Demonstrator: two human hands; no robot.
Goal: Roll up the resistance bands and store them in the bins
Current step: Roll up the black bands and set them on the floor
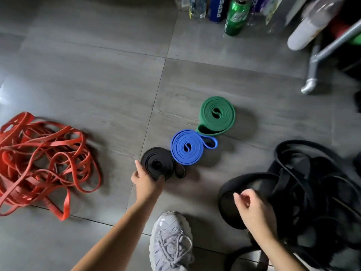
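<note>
Grey floor (93, 75) tiles carry three coils in a diagonal row: black roll (157, 163) nearest, then blue roll (186, 147) and green roll (216, 114). The left hand (145, 180) is nearer; its grip clasps the black roll's near-left rim between forefinger and thumb. The right hand (252, 208) hovers loosely curled and empty over the black tangle (312, 182). No bin shows.

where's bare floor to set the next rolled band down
The widest bare floor lies beyond the red tangle, left of the blue roll, up to the bottles. Another patch lies right of the green roll, before the metal frame leg. It is crowded around the black roll, left hand, shoe and black pile.
</note>
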